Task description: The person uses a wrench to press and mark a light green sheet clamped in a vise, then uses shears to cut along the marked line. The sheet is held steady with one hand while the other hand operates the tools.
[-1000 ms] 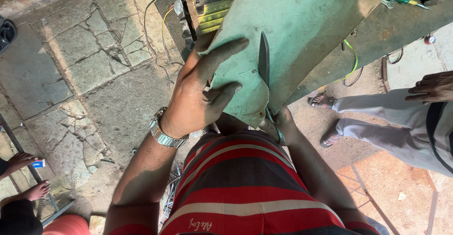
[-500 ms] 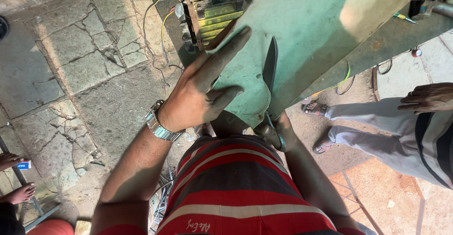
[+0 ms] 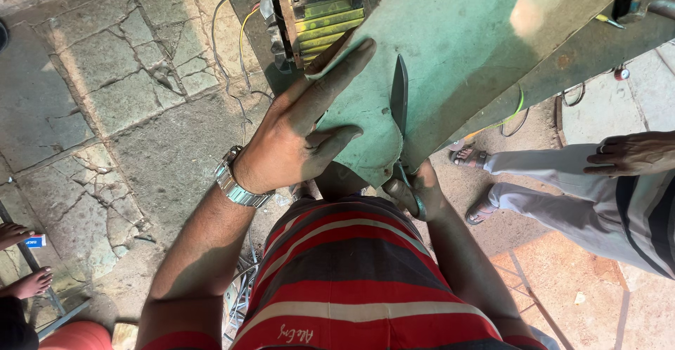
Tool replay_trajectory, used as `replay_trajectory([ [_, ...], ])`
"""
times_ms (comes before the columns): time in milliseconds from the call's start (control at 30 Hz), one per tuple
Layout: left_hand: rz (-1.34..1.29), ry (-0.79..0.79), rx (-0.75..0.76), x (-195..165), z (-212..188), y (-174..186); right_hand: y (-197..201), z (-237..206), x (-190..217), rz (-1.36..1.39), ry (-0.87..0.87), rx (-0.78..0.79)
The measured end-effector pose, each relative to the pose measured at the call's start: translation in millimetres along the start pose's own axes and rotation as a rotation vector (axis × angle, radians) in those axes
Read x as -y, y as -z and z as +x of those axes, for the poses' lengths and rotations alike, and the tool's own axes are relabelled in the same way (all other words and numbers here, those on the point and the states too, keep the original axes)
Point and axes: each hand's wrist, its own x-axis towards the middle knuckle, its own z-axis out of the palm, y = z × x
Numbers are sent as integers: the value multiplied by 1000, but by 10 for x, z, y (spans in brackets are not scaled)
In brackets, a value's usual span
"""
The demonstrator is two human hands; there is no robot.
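A large green metal sheet (image 3: pixel 464 34) lies in front of me over a machine. My left hand (image 3: pixel 299 128), with a steel watch on the wrist, presses flat on the sheet's near left part, fingers spread. My right hand (image 3: pixel 415 192) is closed on the handles of dark metal shears (image 3: pixel 399 100), whose blade points away from me and stands in a cut in the sheet. Most of my right hand is hidden under the sheet's edge and behind my red striped shirt.
A yellow-striped transformer-like block (image 3: pixel 316 16) with loose wires (image 3: pixel 235 34) sits beyond the sheet on the cracked stone floor (image 3: pixel 105 111). Another person in grey trousers (image 3: pixel 555 195) and sandals stands at right, a hand (image 3: pixel 633 153) on the thigh. Bare feet (image 3: pixel 21 258) show at far left.
My left hand has slid a little further up the sheet. The shears' blade stands slightly further along the cut. The person at right has stayed put.
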Motion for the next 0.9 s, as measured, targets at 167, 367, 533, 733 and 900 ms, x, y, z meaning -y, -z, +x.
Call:
replay_trajectory([
  [167, -9, -26, 8, 15, 11, 7, 89, -30, 0, -52, -193, -4],
  [367, -14, -14, 15, -3, 19, 27, 85, -55, 7, -69, -209, -35],
  [533, -4, -3, 24, -13, 49, 8, 178, -127, -196, 147, -133, 76],
  [733, -46, 206, -38, -51, 18, -151, 282, -218, -182, 150, -97, 142],
  [900, -76, 104, -260, 36, -29, -307, 289, -205, 7, 155, -183, 87],
])
